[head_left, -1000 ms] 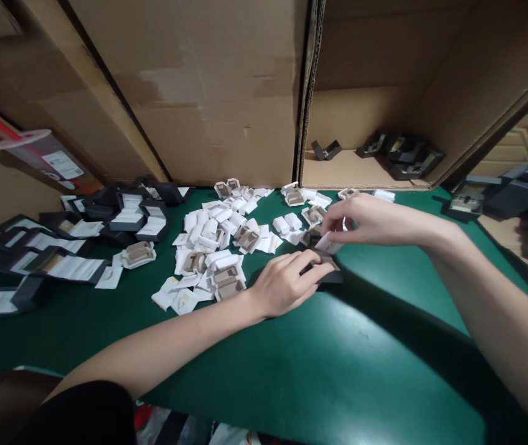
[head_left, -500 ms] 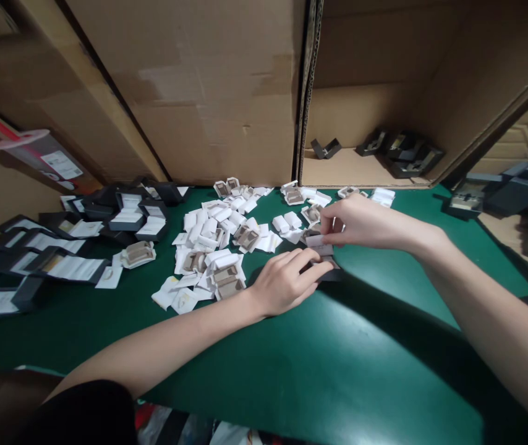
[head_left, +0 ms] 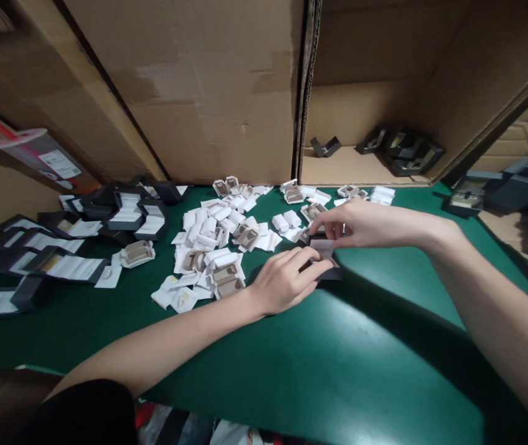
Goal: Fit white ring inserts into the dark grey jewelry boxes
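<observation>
A small dark hinged box [head_left: 331,273] stands open on the green table, partly covered by my fingers. My left hand [head_left: 287,281] is closed around its near left side, steadying it against the tabletop. Inside the raised lid sits a white lining card [head_left: 322,247] with faint print. My right hand [head_left: 350,222] comes from the right, its fingers curled over the lid's top edge and its thumb near the card. What lies in the box's lower half is hidden by the left fingers.
Loose white and grey-brown box inserts [head_left: 217,225] lie heaped left of my hands. Open dark boxes [head_left: 67,262] crowd the table's left side. Behind stand cardboard cartons [head_left: 190,93]; an open one at right holds dark boxes [head_left: 412,151]. A plastic cup [head_left: 44,157] stands far left.
My right hand has shifted its fingers left and over the back of the lid, from the white card's right edge. The card shows more fully now. My left hand stays in place.
</observation>
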### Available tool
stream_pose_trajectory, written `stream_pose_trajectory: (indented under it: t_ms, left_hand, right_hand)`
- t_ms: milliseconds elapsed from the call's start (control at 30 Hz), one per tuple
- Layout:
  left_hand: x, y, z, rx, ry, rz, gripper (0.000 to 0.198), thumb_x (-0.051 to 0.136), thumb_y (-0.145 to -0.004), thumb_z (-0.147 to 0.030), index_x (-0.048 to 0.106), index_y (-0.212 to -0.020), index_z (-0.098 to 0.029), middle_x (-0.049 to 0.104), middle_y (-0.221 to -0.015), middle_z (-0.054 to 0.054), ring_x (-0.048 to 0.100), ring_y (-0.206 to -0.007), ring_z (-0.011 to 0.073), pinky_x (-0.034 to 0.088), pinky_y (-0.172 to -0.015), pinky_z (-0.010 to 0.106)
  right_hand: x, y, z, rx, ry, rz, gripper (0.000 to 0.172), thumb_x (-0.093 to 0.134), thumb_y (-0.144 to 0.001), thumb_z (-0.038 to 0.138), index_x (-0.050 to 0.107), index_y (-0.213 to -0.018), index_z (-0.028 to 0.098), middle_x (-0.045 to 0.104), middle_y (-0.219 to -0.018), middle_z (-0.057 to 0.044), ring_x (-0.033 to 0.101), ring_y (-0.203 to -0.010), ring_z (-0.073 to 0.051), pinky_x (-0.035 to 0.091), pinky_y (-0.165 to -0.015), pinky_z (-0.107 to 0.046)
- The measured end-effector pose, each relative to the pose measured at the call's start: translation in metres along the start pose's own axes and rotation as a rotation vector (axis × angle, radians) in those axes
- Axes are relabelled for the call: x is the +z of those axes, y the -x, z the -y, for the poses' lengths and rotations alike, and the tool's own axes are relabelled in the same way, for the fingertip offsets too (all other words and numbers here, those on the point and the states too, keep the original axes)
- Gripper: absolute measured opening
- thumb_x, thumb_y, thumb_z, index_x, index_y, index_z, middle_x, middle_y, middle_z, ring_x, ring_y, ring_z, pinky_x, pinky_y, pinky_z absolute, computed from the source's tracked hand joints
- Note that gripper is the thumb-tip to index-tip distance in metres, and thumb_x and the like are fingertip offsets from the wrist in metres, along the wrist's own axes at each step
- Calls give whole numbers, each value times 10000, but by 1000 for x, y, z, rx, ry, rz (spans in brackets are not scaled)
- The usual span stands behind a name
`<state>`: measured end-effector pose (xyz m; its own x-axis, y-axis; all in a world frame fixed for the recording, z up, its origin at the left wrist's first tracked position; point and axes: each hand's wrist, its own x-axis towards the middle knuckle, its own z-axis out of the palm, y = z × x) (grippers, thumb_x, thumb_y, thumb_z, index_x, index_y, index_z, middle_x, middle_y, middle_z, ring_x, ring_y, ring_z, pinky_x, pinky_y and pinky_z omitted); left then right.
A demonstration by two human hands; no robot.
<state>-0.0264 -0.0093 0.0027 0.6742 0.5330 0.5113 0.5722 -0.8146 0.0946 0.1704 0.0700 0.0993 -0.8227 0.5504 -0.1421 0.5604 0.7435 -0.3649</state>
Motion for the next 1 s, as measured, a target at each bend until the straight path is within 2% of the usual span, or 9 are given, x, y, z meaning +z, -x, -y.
stream_pose_trajectory:
  t_ms: [133,300,367,667,1000]
  left_hand:
    - [0,0,0,-3,-5,-7,299,490,-877,-144,546,-1169,-172,591,-1066,82,586,-937,186,532,-820,334]
    - [-1,0,0,4,-2,-15,302,494,-876,-145,544,-1173,-167,591,-1063,84,567,-932,193,520,-816,340]
    - [-1,0,0,0,-1,-15,305,494,-877,-145,542,-1177,-168,590,-1065,81,561,-927,191,515,-817,337]
    - [-1,-1,0,-7,-13,4,300,499,-872,-144,543,-1168,-171,590,-1053,79,564,-920,190,508,-801,327]
    - [-1,-1,0,-2,-6,-2,310,496,-869,-139,541,-1174,-168,595,-1082,85,577,-953,193,512,-828,336]
  right_hand:
    - [2,-2,-1,-53,-38,15,308,520,-866,386,637,-1111,240,692,-863,-18,601,-701,-138,397,-598,-242]
    - [2,-5,0,-27,-40,-40,149,565,-831,294,681,-832,201,690,-795,-4,596,-691,-125,402,-604,-234]
    - [2,-6,1,-26,-38,-54,131,571,-821,268,677,-788,198,684,-767,1,590,-675,-119,399,-601,-232]
    - [6,-8,3,-19,-53,-95,65,579,-800,235,625,-801,190,680,-762,4,575,-642,-108,369,-582,-225]
    - [0,-2,1,34,32,-67,105,512,-796,202,585,-721,192,645,-709,-9,519,-605,-119,324,-557,-251]
